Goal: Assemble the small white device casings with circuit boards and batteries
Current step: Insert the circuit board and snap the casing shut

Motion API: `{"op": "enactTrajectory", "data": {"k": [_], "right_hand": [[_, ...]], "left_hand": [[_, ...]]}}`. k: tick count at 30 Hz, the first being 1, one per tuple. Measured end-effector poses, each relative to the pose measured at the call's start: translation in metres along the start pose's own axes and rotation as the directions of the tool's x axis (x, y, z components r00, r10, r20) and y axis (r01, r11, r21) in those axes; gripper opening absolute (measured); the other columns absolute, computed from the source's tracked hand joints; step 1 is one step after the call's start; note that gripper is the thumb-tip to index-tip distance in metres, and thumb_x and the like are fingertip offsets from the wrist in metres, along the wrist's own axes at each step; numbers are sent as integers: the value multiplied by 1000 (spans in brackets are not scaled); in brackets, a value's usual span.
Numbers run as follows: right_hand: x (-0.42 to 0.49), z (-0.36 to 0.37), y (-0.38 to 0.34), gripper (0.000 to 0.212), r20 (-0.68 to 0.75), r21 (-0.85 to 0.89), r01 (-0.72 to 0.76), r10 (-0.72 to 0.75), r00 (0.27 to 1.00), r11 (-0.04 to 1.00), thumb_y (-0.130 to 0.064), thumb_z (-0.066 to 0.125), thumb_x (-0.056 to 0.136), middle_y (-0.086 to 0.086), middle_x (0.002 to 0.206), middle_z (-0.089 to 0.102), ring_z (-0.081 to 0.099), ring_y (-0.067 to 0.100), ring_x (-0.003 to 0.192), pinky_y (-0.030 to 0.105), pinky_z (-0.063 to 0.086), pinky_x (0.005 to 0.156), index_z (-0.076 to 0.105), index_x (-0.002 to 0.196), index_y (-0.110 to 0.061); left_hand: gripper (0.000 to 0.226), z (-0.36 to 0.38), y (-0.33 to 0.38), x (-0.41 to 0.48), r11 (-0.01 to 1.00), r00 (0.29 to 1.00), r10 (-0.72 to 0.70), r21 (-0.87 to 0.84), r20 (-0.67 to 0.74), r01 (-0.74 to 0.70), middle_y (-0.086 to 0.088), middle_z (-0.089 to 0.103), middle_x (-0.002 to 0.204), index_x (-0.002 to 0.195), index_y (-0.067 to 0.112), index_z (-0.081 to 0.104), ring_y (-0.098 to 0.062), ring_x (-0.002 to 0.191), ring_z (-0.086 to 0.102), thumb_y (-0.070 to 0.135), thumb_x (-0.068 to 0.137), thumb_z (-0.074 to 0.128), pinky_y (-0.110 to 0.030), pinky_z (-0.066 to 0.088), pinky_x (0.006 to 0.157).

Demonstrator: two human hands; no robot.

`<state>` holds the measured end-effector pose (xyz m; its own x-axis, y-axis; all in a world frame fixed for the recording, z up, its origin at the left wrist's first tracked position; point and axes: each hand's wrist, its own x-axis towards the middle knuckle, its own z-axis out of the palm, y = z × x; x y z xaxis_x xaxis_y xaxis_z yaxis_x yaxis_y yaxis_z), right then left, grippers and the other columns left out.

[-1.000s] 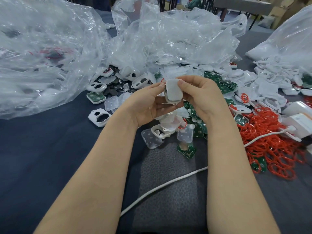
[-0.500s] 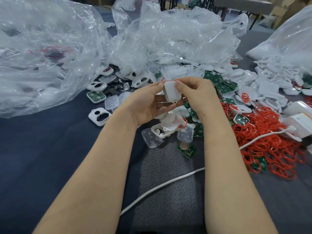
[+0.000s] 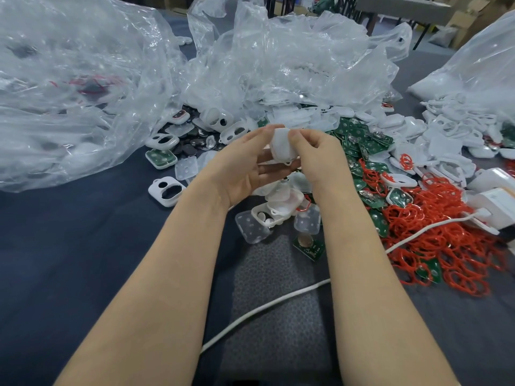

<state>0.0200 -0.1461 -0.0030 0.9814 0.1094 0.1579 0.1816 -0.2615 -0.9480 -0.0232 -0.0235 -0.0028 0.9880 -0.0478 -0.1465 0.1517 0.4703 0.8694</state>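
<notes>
While both hands are raised above the middle of the bench [image 3: 69, 246], they hold one small white casing [image 3: 281, 144] between them, clear of the surface. The left hand [image 3: 245, 165] cups it from the left, thumb on its upper left corner and fingers curled under and behind it. The right hand [image 3: 320, 154] pinches its right edge, thumb and bent fingers clamped on the shell. The casing is closed on the side that faces the camera, and what is inside it cannot be seen.

Just below the hands lie open white shells [image 3: 274, 211] and clear square covers [image 3: 252, 227], and near them a single green board with a round cell [image 3: 308, 246] rests at the far edge of a grey mat [image 3: 278, 302]. A white cable [image 3: 264, 305] crosses that mat and runs right to a white adapter block [image 3: 498, 207]. To the right of the hands is a heap of green circuit boards [image 3: 359, 140], and nearer on that side a spread of red rings [image 3: 446, 240]. To the left a white front shell with two openings [image 3: 166, 190] lies alone, with dark coin cells [image 3: 186, 147] farther back. Crumpled clear plastic bags [image 3: 69, 87] fill the far left and far centre, and more white shells lie far right.
</notes>
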Motion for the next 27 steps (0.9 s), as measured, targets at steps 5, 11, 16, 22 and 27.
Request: {"op": "enactTrajectory", "data": {"k": [5,11,16,22,27], "right_hand": [[2,-3,1,16,68,94,-116,110,992,989,-23,56,96,0,85,66,58,6,67,15,44,54,68,102,-14],[3,0,2,14,47,155,-155,150,988,976,-18,58,94,3,82,60,57,16,70,14,41,48,60,81,-21],[3,1,3,13,42,138,-61,55,998,989,-19,57,95,1,84,65,61,12,76,25,53,69,67,102,-13],[3,-3,7,13,195,182,-121,85,977,976,-16,57,95,1,71,65,58,10,63,25,47,64,68,97,-9],[2,0,6,10,148,246,-116,81,986,962,-14,60,93,-4,65,64,57,4,57,21,45,59,67,86,-15]], "left_hand": [[23,-1,-3,2,982,993,114,156,-10,-111,-16,68,105,116,17,60,-23,86,72,8,95,55,-27,59,73],[21,-1,-5,2,951,986,168,261,13,-165,-17,69,102,110,19,62,-26,90,70,6,96,53,-26,59,71],[22,1,-8,6,952,971,234,213,-47,-219,-9,69,93,116,18,58,-20,83,72,7,99,49,-25,58,72],[13,-2,-8,7,933,947,304,236,-109,-272,-7,66,87,111,12,52,-9,72,71,9,99,49,-20,56,67],[11,-2,-7,4,938,947,311,187,-81,-292,-10,67,85,102,17,55,-13,74,71,8,97,53,-21,56,68]]}}
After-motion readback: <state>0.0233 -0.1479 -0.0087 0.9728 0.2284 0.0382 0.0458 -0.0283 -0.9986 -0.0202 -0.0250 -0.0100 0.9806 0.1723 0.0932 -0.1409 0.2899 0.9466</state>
